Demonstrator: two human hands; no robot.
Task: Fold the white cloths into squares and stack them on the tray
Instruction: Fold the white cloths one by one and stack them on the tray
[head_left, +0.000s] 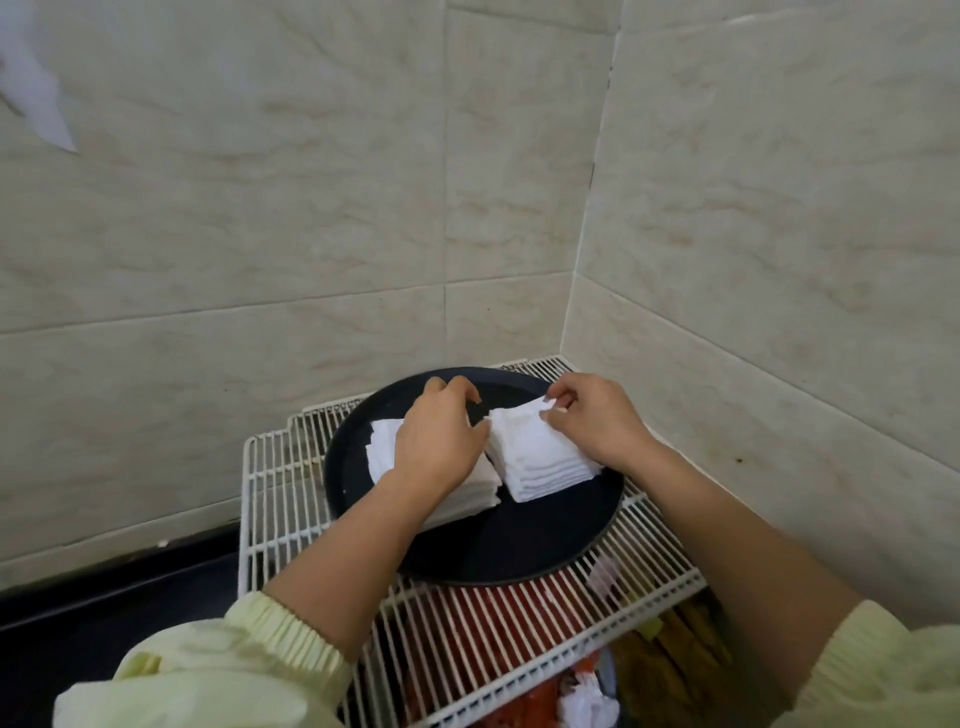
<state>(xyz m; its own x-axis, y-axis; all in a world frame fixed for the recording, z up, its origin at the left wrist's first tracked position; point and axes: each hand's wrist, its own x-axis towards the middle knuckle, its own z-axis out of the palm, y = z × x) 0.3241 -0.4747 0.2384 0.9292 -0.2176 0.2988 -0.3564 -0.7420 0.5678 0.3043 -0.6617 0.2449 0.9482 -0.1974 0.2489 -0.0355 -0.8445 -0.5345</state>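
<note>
Your right hand (597, 423) pinches the far corner of the top folded white cloth (524, 431); your left hand (439, 439) curls at its left edge, grip hidden. The cloth tops the right stack (550, 475) on the round black tray (519, 551). You're likely placing it: next, square edges, press flat.

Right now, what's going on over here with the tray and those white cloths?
A person is stacking folded white cloths on a dark round tray that sits on a white wire rack. Two stacks lie side by side on it. The right grip pinches the far corner of the top cloth on the right stack. The left grip reaches over the left stack, thumb at the right stack's edge; whether it holds anything is unclear.
</note>
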